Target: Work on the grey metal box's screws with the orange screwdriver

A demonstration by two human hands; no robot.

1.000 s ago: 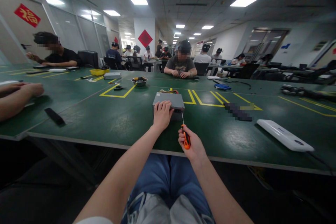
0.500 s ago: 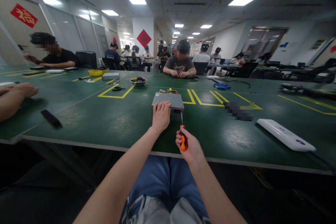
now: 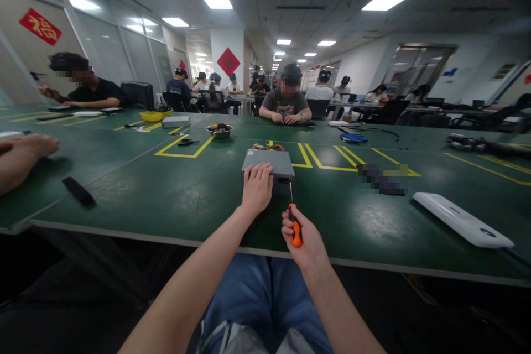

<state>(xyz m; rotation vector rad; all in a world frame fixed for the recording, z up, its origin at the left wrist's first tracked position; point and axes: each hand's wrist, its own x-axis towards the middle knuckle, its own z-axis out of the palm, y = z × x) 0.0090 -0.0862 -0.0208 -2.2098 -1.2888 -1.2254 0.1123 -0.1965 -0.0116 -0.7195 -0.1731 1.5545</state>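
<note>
Green counter (image 3: pixel 136 193) carries everything here. Near its left edge, a co-worker's hand (image 3: pixel 29 146) rests close to a black strip (image 3: pixel 78 191). Farther back lie scissors (image 3: pixel 186 142) and a steel bowl (image 3: pixel 219 131). Your left hand (image 3: pixel 257 189) sits on the grey metal box (image 3: pixel 269 164), its fingers (image 3: pixel 253 174) spread flat on top; the box stands mid-counter, in from the near edge. Your right hand (image 3: pixel 305 238) has its fingers (image 3: pixel 287 227) closed around an orange-handled screwdriver (image 3: pixel 296 232), the shaft pointing up just beside the box's end. A white plastic case (image 3: pixel 462 219) lies toward the right edge.
</note>
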